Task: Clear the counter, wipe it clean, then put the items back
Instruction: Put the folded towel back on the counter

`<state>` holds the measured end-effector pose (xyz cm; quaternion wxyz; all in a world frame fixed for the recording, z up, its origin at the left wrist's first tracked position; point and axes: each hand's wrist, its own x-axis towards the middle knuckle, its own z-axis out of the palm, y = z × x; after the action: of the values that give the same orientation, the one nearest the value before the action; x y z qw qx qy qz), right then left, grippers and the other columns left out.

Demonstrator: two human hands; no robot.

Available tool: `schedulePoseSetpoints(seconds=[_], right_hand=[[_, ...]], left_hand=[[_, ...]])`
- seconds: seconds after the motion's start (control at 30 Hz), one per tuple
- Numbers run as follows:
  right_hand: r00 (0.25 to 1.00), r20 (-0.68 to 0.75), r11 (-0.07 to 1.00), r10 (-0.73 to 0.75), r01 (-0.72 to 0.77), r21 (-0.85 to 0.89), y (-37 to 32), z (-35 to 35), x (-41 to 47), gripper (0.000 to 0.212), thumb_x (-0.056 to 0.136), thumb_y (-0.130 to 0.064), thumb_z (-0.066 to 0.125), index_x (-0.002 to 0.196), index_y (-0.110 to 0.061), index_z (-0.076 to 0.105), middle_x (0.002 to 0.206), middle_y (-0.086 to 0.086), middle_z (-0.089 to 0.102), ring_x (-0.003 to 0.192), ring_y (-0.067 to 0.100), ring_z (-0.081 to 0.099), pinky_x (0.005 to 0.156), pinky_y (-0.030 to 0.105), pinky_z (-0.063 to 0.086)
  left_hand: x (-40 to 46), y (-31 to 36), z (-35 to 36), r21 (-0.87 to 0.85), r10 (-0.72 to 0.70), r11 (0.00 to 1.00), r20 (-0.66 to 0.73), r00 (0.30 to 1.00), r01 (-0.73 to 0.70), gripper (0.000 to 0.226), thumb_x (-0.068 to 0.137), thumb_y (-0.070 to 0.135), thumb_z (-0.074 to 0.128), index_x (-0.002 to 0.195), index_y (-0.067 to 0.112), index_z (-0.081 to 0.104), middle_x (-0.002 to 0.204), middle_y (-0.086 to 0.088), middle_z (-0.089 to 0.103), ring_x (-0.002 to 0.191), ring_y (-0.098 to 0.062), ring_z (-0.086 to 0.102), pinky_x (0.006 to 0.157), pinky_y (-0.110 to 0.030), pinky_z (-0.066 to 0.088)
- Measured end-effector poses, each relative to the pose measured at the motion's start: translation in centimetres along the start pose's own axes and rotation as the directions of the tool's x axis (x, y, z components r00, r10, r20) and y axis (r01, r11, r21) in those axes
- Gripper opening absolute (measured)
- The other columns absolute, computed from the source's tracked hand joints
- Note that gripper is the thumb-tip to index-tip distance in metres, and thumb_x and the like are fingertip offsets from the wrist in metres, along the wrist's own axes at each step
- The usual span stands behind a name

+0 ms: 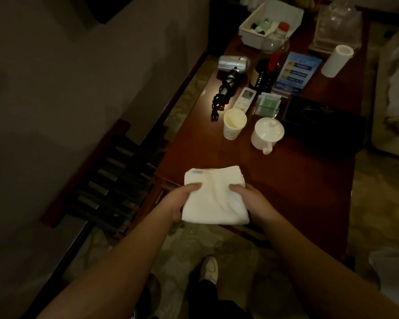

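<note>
Stretching away ahead, the wooden counter [309, 180] carries its clutter at the far end; a folded white towel [213, 199] hovers over the bare near edge, likely readied for wiping; left hand [182, 199] and right hand [247, 199] each grip one side.

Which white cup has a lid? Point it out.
The white ceramic cup with a handle, right of the paper cup, has a knobbed lid. The paper cup stands open, without one.
</note>
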<state>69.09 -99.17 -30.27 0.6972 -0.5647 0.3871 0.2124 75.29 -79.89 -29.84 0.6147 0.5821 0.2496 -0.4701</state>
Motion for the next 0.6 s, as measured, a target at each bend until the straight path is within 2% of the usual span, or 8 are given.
schedulePoseSetpoints(seconds=[0.13,0.33,0.47,0.6], right_hand=[[0.997,0.071,1.000,-0.013,0.014,-0.013,0.3,1.4,-2.1,0.042,0.092,-0.033,0.060,0.131,-0.030,0.046,0.118,0.001,0.061,0.103,0.025,0.062,0.072,0.039,0.052],[0.982,0.162,0.975,-0.101,0.130,-0.182,0.2,5.7,-5.0,0.044,0.091,-0.037,0.059,0.133,-0.034,0.044,0.116,-0.001,0.059,0.102,0.025,0.059,0.079,0.042,0.050],[0.947,0.279,0.940,-0.159,0.232,-0.250,0.4,10.2,-7.8,0.039,0.093,-0.036,0.058,0.131,-0.036,0.047,0.116,-0.005,0.060,0.101,0.022,0.060,0.077,0.040,0.050],[0.901,0.402,0.908,-0.166,0.299,-0.294,1.3,14.8,-11.4,0.026,0.094,-0.035,0.057,0.119,-0.038,0.052,0.113,-0.005,0.063,0.100,0.021,0.062,0.078,0.039,0.052]], left_hand=[[-3.9,-3.2,-0.9,-0.202,0.043,0.978,0.002,0.999,-0.042,0.033,0.087,0.031,0.066,0.115,0.015,0.062,0.105,-0.015,0.072,0.098,-0.036,0.068,0.083,-0.049,0.054],[-9.4,-6.4,-4.6,-0.379,0.171,0.910,-0.026,0.985,-0.168,0.045,0.084,0.030,0.065,0.127,0.018,0.056,0.115,-0.014,0.070,0.106,-0.036,0.066,0.092,-0.053,0.051],[-13.8,-8.7,-7.5,-0.454,0.249,0.842,-0.154,0.956,-0.292,0.048,0.085,0.031,0.065,0.130,0.019,0.054,0.114,-0.013,0.070,0.103,-0.034,0.067,0.085,-0.049,0.055],[-18.8,-11.9,-10.2,-0.515,0.286,0.757,-0.294,0.912,-0.403,0.046,0.087,0.029,0.063,0.130,0.019,0.054,0.113,-0.013,0.070,0.100,-0.034,0.069,0.074,-0.045,0.057]])
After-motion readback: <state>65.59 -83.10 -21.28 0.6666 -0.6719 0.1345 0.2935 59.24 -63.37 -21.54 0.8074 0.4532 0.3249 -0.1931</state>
